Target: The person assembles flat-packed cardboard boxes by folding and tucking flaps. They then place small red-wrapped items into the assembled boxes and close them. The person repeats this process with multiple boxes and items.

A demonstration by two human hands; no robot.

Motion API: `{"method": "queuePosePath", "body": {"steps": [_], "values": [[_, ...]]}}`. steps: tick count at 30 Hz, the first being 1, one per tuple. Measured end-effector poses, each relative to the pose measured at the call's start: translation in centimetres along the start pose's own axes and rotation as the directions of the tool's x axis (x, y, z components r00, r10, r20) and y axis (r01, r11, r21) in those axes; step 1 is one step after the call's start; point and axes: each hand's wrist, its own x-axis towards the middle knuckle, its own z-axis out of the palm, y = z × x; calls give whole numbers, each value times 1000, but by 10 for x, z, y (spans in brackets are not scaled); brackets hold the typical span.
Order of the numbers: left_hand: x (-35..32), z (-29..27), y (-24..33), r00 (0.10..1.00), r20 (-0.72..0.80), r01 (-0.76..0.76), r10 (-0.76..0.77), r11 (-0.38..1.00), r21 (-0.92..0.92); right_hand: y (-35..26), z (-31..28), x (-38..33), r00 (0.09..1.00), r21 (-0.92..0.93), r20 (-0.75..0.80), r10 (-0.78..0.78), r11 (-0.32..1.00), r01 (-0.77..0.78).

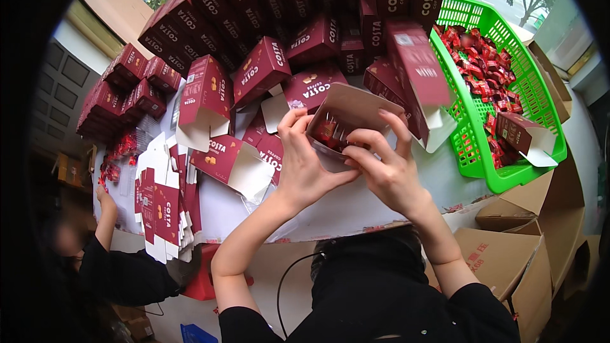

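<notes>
As left hand holds box, cartons behind, probably sachets inside

The left hand and right hand hold an open box with red packets inside.

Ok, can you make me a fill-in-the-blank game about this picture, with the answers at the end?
1. The left hand and right hand are at an open box with small wrapped packets coloured ____ inside.
2. The plastic basket is coloured ____.
3. The basket stands on the ____ side of the picture.
4. Another person's hand shows on the ____ side.

Missing words: red; green; right; left.
</notes>
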Motion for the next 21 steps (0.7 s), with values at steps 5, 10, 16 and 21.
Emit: {"method": "queuePosePath", "body": {"steps": [5, 10, 16, 21], "values": [[3, -21, -28, 988, 40, -133, 149, 955, -265, 12, -4, 6, 999, 68, 39, 28, 997, -31], [2, -17, -36, 960, 13, -258, 278, 904, -341, 9, 20, 2, 956, 781, 50, 289, 585, -218], [-2, -13, -60, 943, 20, -294, 331, 862, -413, 20, 14, 23, 745, 811, 446, 496, 129, -571], [6, -29, -56, 942, 270, -85, 199, 920, -382, 32, 28, 30, 711, 784, 605, 358, -111, -611]]}}
